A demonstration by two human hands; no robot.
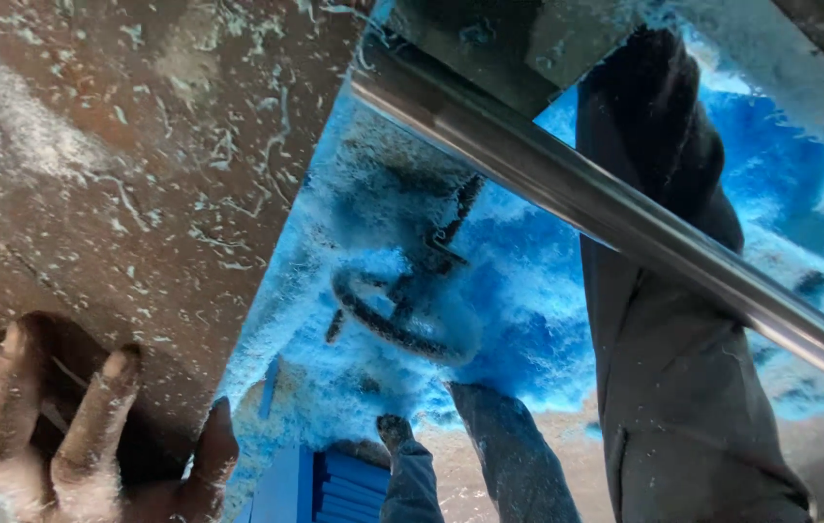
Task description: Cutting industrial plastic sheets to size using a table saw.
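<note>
- My left hand (54, 436) is low at the near left corner, fingers spread wide and pressed flat on the brown metal surface (141, 145); it grips nothing, it only leans there
- My fingers (92, 412) are dusted with pale grit, and the same white shavings (228, 145) lie scattered all over the brown surface
- I cannot see my right hand as a bare hand anywhere; a dark sleeve or trouser leg (683, 387) fills the right side, and I cannot tell whose it is or what its end holds
- The thing nearest my work is the shiny steel bar (625, 223); it lies up and to the right of my spread fingers, well apart from them
- Its long axis runs on a slant, from the far middle down toward the near right edge, passing across the front of the dark cloth
- My left hand is the only hand in view, so it is the nearer one, yet the whole blue patch lies between it and the bar
- Under the bar is a blue floor or tray (528, 320) thick with pale dust, and on it a dark ring with a chain-like tail (402, 310), lying flat
- Near the bottom middle stands a blue ribbed block (335, 484), just right of my thumb
- Two dark tapered shapes (499, 436) sit beside it; what they are I cannot tell
</note>
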